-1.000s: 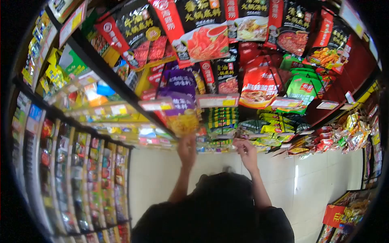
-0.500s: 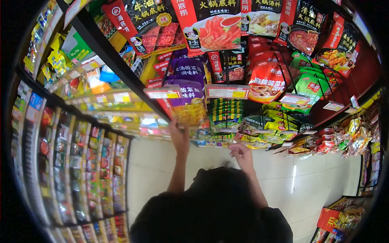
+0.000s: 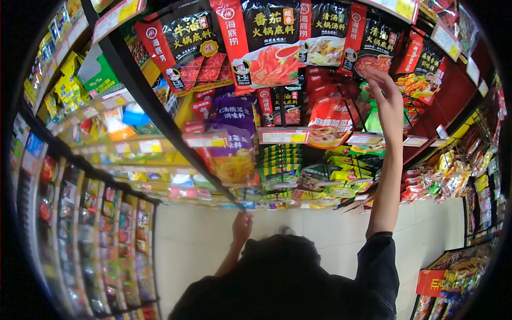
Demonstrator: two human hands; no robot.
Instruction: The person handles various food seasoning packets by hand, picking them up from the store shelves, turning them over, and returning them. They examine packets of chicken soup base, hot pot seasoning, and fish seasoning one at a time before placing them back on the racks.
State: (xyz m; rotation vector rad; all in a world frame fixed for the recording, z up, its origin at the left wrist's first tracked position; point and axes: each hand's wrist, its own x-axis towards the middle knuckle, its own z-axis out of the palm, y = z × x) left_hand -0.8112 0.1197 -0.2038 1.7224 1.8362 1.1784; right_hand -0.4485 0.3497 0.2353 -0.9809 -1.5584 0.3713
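Note:
My right hand (image 3: 386, 98) is raised to the upper shelf, with its fingers stretched out and bent to the left. Its fingertips overlap the lower edge of a black and red hotpot base packet (image 3: 373, 40). Below the hand hang a green packet (image 3: 373, 118) and a red pickled fish seasoning pouch (image 3: 329, 120), partly behind shelf wires. My left hand (image 3: 242, 226) is low by the bottom end of a black shelf post (image 3: 154, 106), its fingers curled in with nothing showing in them. Above it, purple pickled fish seasoning packets (image 3: 233, 152) stand on the shelf.
A tomato hotpot base packet (image 3: 272, 56) and a beef tallow one (image 3: 194, 56) stand in the top row. Price tag strips (image 3: 284, 136) run along the shelf front. Another rack (image 3: 101, 229) fills the left side, and a red box (image 3: 431, 282) sits at lower right.
My right hand has gone up from below the shelf to the upper packets. My left hand has dropped away from the purple packet. The view has shifted slightly.

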